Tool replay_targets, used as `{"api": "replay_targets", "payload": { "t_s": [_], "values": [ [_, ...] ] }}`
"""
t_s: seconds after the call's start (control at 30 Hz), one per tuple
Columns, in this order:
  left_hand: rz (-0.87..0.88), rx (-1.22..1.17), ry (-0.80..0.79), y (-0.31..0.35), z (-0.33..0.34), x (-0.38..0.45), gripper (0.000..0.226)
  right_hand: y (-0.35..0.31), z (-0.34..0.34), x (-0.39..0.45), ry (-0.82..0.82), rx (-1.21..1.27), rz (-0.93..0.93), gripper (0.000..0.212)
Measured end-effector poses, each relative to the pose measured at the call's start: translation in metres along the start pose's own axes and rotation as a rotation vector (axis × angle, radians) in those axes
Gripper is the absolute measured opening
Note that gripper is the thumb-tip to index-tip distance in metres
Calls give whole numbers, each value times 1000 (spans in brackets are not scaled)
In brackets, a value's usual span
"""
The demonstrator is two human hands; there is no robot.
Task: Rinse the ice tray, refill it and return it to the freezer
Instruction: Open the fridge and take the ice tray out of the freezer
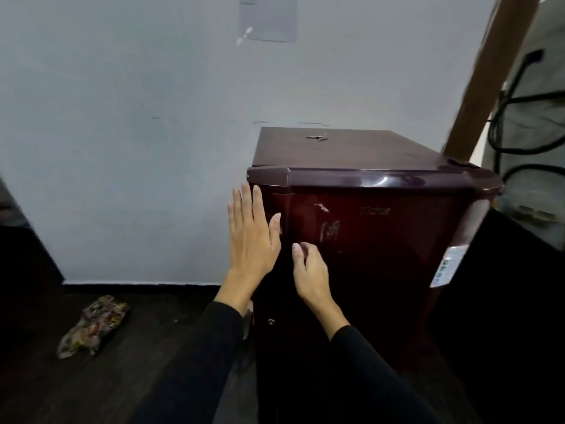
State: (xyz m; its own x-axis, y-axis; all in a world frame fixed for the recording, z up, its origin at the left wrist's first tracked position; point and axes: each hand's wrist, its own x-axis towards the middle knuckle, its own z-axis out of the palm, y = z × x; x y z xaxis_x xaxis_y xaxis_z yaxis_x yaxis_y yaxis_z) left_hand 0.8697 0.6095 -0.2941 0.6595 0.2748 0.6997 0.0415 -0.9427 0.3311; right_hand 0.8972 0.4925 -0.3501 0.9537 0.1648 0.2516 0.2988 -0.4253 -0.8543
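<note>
By a grey wall (pixel 122 117), left hand (pixel 250 240) flat, right hand (pixel 308 270) loosely curled at fridge (pixel 382 240).

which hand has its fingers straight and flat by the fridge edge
The left hand: its fingers are straight and together, at the left edge of the maroon fridge door. The right hand has its fingers curled, in front of the door.

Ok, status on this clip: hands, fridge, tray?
Left hand flat by fridge door edge. Right hand loosely curled at door front, holding nothing. Door shut. Ice tray not in view.
</note>
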Motion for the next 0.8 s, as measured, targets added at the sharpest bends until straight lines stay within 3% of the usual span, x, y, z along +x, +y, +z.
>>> {"api": "replay_targets", "payload": {
  "t_s": [0.2,0.4,0.63,0.8],
  "values": [
    [85,86,-84,-19,-2,47,65,-30,30,14,-305,157,171,86],
    [111,103,-138,-22,14,55,62,-21,41,14,-289,164,179,89],
    [87,157,-135,-18,14,51,62,-21,42,11,-281,183,172,74],
    [77,198,-170,-18,10,51,62,-23,40,9,-293,224,179,82]
  ]
}}
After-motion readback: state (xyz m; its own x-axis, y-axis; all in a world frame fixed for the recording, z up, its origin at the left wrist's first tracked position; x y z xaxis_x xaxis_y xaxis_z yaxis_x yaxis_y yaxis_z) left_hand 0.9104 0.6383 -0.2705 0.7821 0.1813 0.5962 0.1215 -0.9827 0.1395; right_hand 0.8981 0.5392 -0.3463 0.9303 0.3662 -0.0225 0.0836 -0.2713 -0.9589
